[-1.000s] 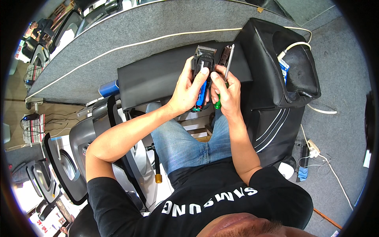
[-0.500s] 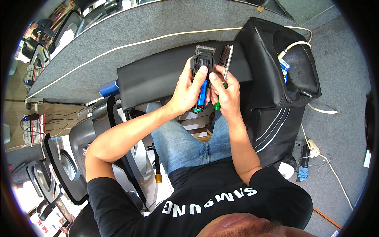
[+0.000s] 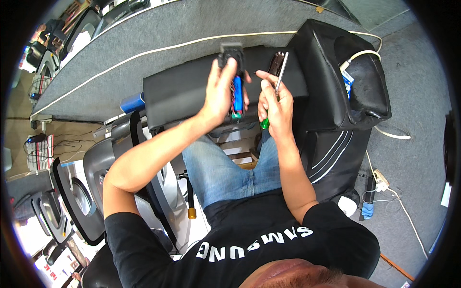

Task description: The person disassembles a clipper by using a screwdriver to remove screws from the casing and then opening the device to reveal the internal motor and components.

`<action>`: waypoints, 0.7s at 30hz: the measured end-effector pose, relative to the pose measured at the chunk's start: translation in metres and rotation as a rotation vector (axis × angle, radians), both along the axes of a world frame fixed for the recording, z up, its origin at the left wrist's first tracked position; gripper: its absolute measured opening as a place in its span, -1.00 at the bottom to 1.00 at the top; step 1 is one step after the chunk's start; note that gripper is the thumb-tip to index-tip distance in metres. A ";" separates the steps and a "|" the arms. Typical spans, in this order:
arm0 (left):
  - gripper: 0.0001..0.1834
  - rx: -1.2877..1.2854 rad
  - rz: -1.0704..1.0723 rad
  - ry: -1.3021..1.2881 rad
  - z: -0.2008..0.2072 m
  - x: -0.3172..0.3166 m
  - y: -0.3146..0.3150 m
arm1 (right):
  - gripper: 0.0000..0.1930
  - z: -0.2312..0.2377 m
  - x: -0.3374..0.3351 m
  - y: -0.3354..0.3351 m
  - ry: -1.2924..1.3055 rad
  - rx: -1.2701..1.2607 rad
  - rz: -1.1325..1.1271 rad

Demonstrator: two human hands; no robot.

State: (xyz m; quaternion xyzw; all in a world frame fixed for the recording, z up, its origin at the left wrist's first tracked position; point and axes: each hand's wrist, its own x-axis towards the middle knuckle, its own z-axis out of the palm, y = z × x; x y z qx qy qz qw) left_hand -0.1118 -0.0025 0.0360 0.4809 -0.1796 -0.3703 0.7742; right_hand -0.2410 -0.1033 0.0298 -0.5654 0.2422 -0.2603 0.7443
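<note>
So I've got a black padded seat (image 3: 187, 91) in front of me, its right end butting up against a chunky black armrest (image 3: 317, 67). My left hand (image 3: 220, 91) is wrapped round an opened-up hair clipper (image 3: 239, 67), thumb pressed on top, fingers round the far side. My right hand (image 3: 277, 108) has its lower fingers curled round a green-handled screwdriver (image 3: 282, 72), index finger poking out toward the clipper. The clipper's up over the middle of the seat, blade toward the far edge, tail about over the near edge. A dark shiny piece (image 3: 275, 62) looks to be lying by the far right corner; a careless knuckle could knock it.

My worry's the blue cell (image 3: 238, 93): no cover over it, so tilting could let it slip, and the screwdriver tip could snag those skinny wires (image 3: 232, 94). Loosen my grip and the green bit (image 3: 236, 115) probably hits first.
</note>
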 end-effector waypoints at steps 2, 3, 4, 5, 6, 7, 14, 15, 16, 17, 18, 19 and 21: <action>-0.36 0.093 0.094 0.070 -0.011 0.019 0.000 | -0.63 -0.009 0.000 -0.006 0.060 0.012 -0.027; -0.29 0.131 0.130 0.133 -0.016 0.029 -0.001 | -0.64 -0.014 -0.001 -0.009 0.102 0.009 -0.038; -0.21 0.170 0.172 0.156 -0.021 0.037 -0.002 | -0.66 -0.019 0.001 -0.010 0.166 -0.050 -0.071; -0.24 0.172 0.220 0.202 -0.026 0.043 -0.002 | -0.70 -0.030 0.001 -0.016 0.214 -0.168 -0.081; -0.24 0.184 0.269 0.212 -0.026 0.045 -0.006 | -0.73 -0.045 0.002 -0.025 0.269 -0.348 -0.114; -0.24 0.197 0.318 0.223 -0.026 0.046 -0.008 | -0.76 -0.059 0.002 -0.033 0.323 -0.528 -0.146; -0.22 0.183 0.270 0.162 -0.020 0.036 -0.007 | -0.82 -0.063 0.024 -0.053 0.564 -0.935 -0.176; -0.22 0.182 0.271 0.163 -0.020 0.034 -0.007 | -0.81 -0.064 0.028 -0.057 0.591 -0.984 -0.162; -0.21 0.182 0.272 0.165 -0.020 0.031 -0.006 | -0.81 -0.065 0.031 -0.061 0.619 -1.032 -0.147; -0.20 0.181 0.273 0.166 -0.021 0.030 -0.007 | -0.81 -0.065 0.034 -0.066 0.646 -1.081 -0.133; -0.16 0.191 0.262 0.167 -0.022 0.029 -0.007 | -0.81 -0.064 0.038 -0.070 0.692 -1.113 -0.117; -0.15 0.196 0.241 0.175 -0.023 0.030 -0.006 | -0.81 -0.064 0.041 -0.073 0.690 -1.128 -0.105; -0.13 0.209 0.199 0.188 -0.023 0.031 -0.005 | -0.80 -0.064 0.045 -0.080 0.686 -1.157 -0.082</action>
